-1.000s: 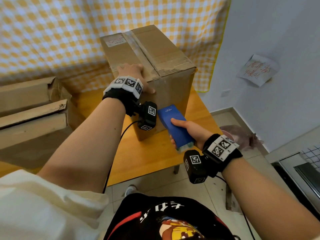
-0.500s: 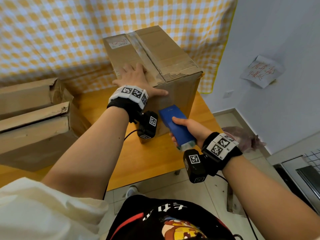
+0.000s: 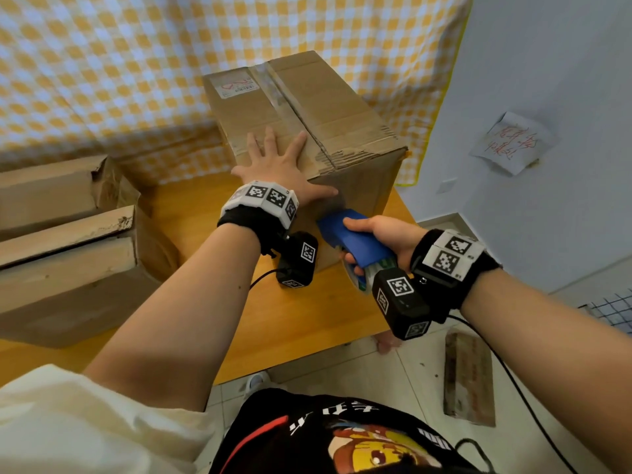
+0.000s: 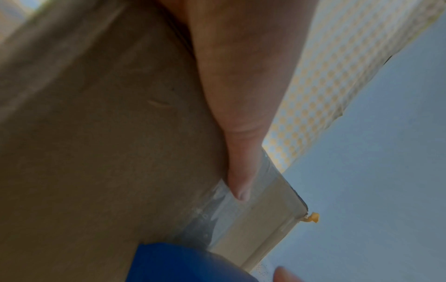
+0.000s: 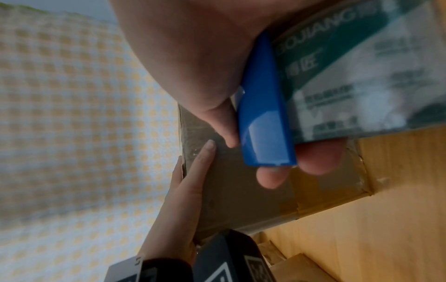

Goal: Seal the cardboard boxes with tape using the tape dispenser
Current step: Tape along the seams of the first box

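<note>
A tall cardboard box (image 3: 307, 107) stands on the wooden table (image 3: 301, 323), with old clear tape along its top seam. My left hand (image 3: 280, 162) lies flat on the box top with fingers spread, and its thumb (image 4: 237, 171) presses a strip of clear tape (image 4: 217, 219) onto the near side. My right hand (image 3: 379, 234) grips the blue tape dispenser (image 3: 355, 241), whose nose sits against the box's near side just below the thumb. The dispenser (image 5: 265, 118) carries a tape roll with a green printed label (image 5: 350, 80).
Two more cardboard boxes (image 3: 68, 254) lie at the table's left. A yellow checked cloth (image 3: 102, 80) hangs behind. The table's front edge is near my body, with tiled floor and a wooden plank (image 3: 468, 378) below right. A paper note (image 3: 509, 142) hangs on the right wall.
My left hand slid forward from the box's front edge and flattened on the top, thumb on the near side. The dispenser rose along the near face and now meets the box under the thumb.
</note>
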